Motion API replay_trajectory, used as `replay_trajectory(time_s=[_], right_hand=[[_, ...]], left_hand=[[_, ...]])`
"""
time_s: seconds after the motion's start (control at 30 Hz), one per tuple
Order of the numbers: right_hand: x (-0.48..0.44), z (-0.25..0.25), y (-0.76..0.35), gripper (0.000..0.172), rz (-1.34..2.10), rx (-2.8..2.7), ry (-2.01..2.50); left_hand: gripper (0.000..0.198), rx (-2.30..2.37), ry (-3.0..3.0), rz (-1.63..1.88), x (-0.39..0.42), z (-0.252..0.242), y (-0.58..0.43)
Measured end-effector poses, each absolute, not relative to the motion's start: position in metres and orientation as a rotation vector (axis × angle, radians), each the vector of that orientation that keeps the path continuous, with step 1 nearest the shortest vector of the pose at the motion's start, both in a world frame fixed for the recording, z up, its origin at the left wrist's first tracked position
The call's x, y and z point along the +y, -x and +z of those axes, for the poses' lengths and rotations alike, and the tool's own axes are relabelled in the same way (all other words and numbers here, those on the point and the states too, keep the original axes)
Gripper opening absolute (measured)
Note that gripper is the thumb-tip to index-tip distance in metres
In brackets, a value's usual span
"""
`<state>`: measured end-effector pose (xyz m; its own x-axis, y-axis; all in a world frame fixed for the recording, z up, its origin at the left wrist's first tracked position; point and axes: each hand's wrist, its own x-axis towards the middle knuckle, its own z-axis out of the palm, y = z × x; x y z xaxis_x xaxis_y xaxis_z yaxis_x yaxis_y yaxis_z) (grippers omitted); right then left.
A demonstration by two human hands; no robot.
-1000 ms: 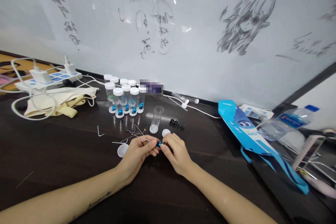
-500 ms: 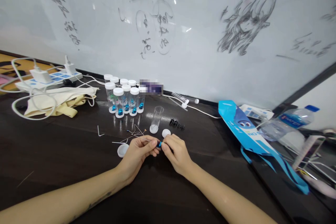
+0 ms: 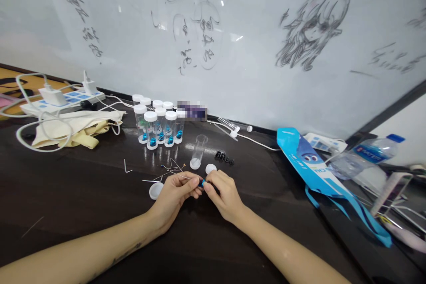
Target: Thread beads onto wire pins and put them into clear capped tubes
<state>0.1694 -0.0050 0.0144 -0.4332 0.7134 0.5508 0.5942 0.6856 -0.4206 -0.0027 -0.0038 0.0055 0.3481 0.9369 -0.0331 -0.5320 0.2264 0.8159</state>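
Observation:
Between my two hands is a small shiny blue part (image 3: 201, 183), mostly covered by fingers. My left hand (image 3: 176, 193) is closed on it, with a thin wire-like rod (image 3: 181, 176) running over its fingers. The fingertips of my right hand (image 3: 224, 191) pinch the part's other end. Just beyond the hands lie thin wires with small coloured tips (image 3: 173, 167) and a bent hex key (image 3: 153, 180). A white cap (image 3: 156, 191) rests beside my left hand, another white cap (image 3: 211, 169) behind my right. An uncapped clear tube (image 3: 199, 148) stands farther back, near several small black pieces (image 3: 224, 158).
Several white-capped clear tubes (image 3: 151, 131) with blue parts inside stand at the back. Left are a second hex key (image 3: 126, 167), a cream cloth bag (image 3: 76, 126) and a power strip (image 3: 66, 99). A blue bag (image 3: 299, 155) and a bottle (image 3: 369, 155) lie right. A whiteboard (image 3: 246, 88) rises behind.
My right fingertips have shifted very slightly on the blue part, which shows a little less. Otherwise the hands and the things on the table stay put.

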Motion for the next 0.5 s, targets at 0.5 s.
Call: replay_trajectory(time_s=[0.5], right_hand=[[-0.007,0.0156,-0.1686,0.004,0.287,-2.116,0.888]], left_hand=[[0.015,0.6,-0.81,1.108,-0.0037,0.0052,0.0026]])
